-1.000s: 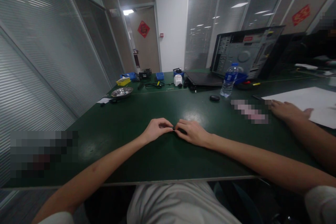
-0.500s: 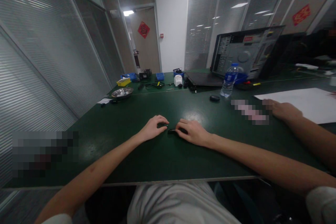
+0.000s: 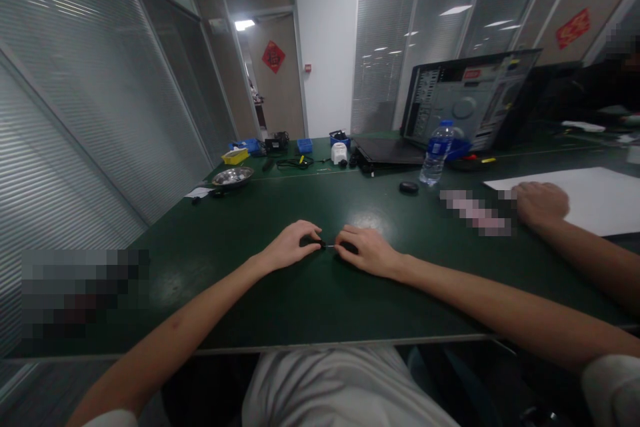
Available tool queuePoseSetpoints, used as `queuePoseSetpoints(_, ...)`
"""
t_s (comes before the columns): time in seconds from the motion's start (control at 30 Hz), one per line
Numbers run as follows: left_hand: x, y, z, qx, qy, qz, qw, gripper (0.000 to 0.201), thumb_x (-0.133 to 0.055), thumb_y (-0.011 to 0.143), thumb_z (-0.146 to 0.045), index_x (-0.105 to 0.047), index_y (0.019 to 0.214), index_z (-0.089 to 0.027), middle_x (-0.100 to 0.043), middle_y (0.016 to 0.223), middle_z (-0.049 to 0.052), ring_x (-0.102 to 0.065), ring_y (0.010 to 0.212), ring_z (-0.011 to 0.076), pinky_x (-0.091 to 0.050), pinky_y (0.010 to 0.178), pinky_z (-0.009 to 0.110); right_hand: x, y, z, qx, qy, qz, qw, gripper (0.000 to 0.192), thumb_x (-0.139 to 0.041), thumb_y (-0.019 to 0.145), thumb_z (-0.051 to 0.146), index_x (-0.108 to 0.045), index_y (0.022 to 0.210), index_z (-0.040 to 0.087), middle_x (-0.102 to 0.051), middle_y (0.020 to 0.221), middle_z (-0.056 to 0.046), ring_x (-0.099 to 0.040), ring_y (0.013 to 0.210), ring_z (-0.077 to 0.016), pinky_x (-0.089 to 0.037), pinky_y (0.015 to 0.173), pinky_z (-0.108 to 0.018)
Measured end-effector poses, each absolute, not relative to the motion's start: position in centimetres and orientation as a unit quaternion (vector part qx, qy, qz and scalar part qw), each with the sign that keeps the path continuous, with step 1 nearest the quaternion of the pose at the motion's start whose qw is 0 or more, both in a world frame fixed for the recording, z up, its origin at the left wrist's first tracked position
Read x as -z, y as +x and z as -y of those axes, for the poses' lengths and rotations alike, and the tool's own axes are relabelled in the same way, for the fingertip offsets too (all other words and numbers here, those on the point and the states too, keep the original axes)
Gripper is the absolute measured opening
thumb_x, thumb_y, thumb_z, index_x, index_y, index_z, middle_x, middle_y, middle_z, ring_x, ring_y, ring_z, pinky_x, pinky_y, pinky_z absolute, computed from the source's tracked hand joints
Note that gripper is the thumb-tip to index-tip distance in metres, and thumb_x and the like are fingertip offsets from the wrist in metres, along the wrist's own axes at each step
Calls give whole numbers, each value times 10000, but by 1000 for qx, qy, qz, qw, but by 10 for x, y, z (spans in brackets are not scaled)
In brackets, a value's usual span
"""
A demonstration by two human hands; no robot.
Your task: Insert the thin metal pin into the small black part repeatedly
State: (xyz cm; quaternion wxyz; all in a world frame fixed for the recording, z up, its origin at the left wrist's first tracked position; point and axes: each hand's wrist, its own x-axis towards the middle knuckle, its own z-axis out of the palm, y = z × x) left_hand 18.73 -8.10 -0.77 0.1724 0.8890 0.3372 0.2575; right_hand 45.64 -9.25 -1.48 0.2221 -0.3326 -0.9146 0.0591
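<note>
In the head view, my left hand (image 3: 290, 243) rests low over the green tabletop, thumb and fingers pinched on a small black piece (image 3: 323, 243). Facing it, my right hand (image 3: 369, 250) curls around a slim dark object (image 3: 349, 247), mostly hidden under the fingers. A thin pale shaft (image 3: 330, 246) bridges the short gap between the fingertips of both hands. What kind of item this is, I cannot make out.
At right, another person's hand (image 3: 543, 203) lies by a white sheet (image 3: 600, 200). Beyond stand a water bottle (image 3: 436, 157), a black mouse-like object (image 3: 409, 187) and an open computer case (image 3: 460, 103). A metal bowl (image 3: 233, 177) sits back left; the table's front edge (image 3: 325, 347) is near me.
My left fingers have closed on the black piece, which earlier lay just beyond their tips. My right hand stays nearly still. The other person's hand has shifted and curled.
</note>
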Motion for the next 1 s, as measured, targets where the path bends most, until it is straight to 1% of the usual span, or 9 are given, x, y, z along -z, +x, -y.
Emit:
queuePoseSetpoints(0.13, 4, 173, 71, -223, 882, -372, 186, 238, -603, 985, -373, -709, 1147, -234, -717, 1142, 47, -655, 1063, 205, -506, 947, 348, 14, 456, 93, -61, -333, 915, 221, 145, -547, 1003, 305, -655, 1041, 216, -652, 993, -32, -611, 808, -155, -414, 719, -270)
queuePoseSetpoints(0.27, 6, 147, 51, -222, 869, -403, 182, 267, -598, 981, -376, -711, 1189, -252, -717, 1182, 37, -658, 1074, 207, -510, 924, 333, 13, 456, 93, -65, -332, 915, 219, 159, -533, 1011, 310, -653, 1042, 212, -655, 996, -39, -617, 827, -161, -424, 733, -273)
queuePoseSetpoints(0.4, 13, 110, 27, -235, 836, -463, 179, 335, -632, 945, -368, -706, 1251, -252, -711, 1217, 48, -665, 1071, 218, -524, 904, 333, 12, 456, 93, -66, -331, 916, 218, 163, -531, 1010, 309, -656, 1038, 208, -658, 994, -41, -613, 808, -159, -420, 714, -272)
queuePoseSetpoints(0.47, 14, 90, 15, -230, 822, -492, 168, 341, -636, 932, -389, -726, 1233, -253, -714, 1205, 53, -668, 1071, 230, -526, 913, 343, 12, 456, 93, -67, -330, 916, 218, 163, -533, 1009, 309, -657, 1039, 208, -658, 989, -41, -608, 795, -156, -416, 705, -270)
queuePoseSetpoints(0.57, 13, 58, 1, -219, 803, -537, 134, 310, -654, 905, -419, -773, 1144, -261, -723, 1186, 55, -670, 1089, 252, -518, 947, 360, 11, 456, 94, -71, -328, 916, 221, 158, -538, 1008, 307, -656, 1038, 207, -658, 987, -41, -606, 788, -154, -418, 711, -269)
queuePoseSetpoints(0.7, 14, 12, -12, -223, 741, -625, 103, 257, -719, 844, -396, -800, 1047, -262, -744, 1174, 51, -668, 1122, 268, -499, 996, 359, 12, 456, 94, -74, -327, 916, 222, 156, -542, 1010, 310, -657, 1034, 207, -659, 992, -41, -608, 793, -153, -421, 725, -268)
queuePoseSetpoints(0.83, 19, -28, -17, -246, 673, -691, 99, 278, -732, 835, -361, -785, 1077, -234, -769, 1128, 54, -695, 1067, 251, -518, 968, 337, 12, 457, 93, -77, -328, 917, 214, 167, -535, 1013, 314, -662, 1044, 209, -660, 992, -40, -605, 775, -149, -416, 712, -268)
queuePoseSetpoints(1.0, 27, -53, -17, -256, 642, -722, 34, 290, -705, 862, -337, -772, 1115, -211, -780, 1076, 66, -712, 1019, 244, -530, 931, 332, 12, 457, 94, -71, -329, 917, 213, 159, -538, 1010, 311, -658, 1040, 212, -661, 994, -38, -612, 795, -156, -420, 720, -275)
